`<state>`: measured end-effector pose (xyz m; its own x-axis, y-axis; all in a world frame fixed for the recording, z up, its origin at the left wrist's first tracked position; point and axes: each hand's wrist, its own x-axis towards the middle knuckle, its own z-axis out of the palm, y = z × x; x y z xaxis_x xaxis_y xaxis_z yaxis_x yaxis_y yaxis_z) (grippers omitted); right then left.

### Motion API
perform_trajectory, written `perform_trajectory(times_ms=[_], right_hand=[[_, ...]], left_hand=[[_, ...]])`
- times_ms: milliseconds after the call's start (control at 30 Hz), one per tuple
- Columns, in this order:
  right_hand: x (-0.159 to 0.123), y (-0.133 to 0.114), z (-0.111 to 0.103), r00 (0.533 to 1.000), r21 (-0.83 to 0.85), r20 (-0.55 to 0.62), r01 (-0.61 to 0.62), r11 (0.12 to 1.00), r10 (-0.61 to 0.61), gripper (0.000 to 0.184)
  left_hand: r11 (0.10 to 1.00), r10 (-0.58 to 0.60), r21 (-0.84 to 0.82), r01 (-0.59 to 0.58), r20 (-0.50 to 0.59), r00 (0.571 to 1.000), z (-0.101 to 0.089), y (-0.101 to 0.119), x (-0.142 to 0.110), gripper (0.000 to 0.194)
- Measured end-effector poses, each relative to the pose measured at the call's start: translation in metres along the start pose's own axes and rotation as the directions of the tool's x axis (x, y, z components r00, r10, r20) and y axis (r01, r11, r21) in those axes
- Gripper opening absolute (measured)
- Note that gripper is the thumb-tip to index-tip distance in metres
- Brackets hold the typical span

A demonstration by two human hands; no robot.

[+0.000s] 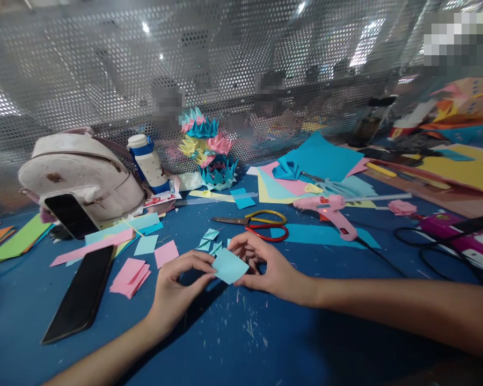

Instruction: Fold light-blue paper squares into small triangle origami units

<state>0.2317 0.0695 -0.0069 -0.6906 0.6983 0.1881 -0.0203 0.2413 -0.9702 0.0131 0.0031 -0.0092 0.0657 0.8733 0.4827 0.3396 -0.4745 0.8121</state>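
Note:
Between my two hands a small light-blue paper square [230,267] is held up over the table, one corner toward me. My left hand [179,279] pinches its left corner between thumb and fingers. On the opposite side my right hand [261,262] grips the right corner, its fingers curled behind the sheet. Just past the square lie several small folded light-blue paper pieces [210,234]. Scissors [265,220] with red and yellow handles rest beyond my right hand. A stack of pink paper squares [131,277] sits left of my left hand.
A black phone [82,292] lies at left, before a white backpack [80,171] and a bottle [147,161]. A folded-paper tower [209,145] stands at the back. A pink glue gun [330,209] with a cord and a purple device [459,236] are at right.

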Motion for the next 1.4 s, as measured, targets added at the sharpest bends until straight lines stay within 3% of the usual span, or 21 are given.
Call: perform_trajectory(times_ms=[133,300,500,667,867,1400], right_hand=[[0.000,-0.001,-0.001,1.000,-0.010,-0.007,0.001,1.000,-0.001,0.049],[0.002,-0.002,-0.001,1.000,-0.036,0.001,-0.023,0.999,0.023,0.033],[0.004,0.001,-0.003,1.000,-0.088,0.015,-0.024,0.996,0.026,0.030],[0.005,0.000,-0.002,1.000,-0.085,0.018,-0.004,0.996,0.005,0.029],[0.005,0.001,-0.001,1.000,-0.117,0.011,-0.012,0.993,0.014,0.027],[0.006,0.004,0.000,0.998,-0.103,0.037,-0.049,0.993,0.053,0.020]], left_hand=[[1.000,-0.005,0.000,0.005,0.027,1.000,0.001,0.001,0.001,0.009],[0.999,-0.034,-0.011,0.035,0.099,0.995,0.003,0.004,-0.001,0.012],[0.985,-0.154,-0.056,0.161,0.110,0.982,0.007,0.003,-0.003,0.009],[0.930,-0.300,-0.162,0.330,0.182,0.936,0.014,0.006,-0.005,0.024],[0.853,-0.389,-0.266,0.449,0.249,0.887,0.020,0.009,-0.004,0.031],[0.814,-0.487,-0.214,0.540,0.254,0.836,0.023,0.008,-0.006,0.046]])
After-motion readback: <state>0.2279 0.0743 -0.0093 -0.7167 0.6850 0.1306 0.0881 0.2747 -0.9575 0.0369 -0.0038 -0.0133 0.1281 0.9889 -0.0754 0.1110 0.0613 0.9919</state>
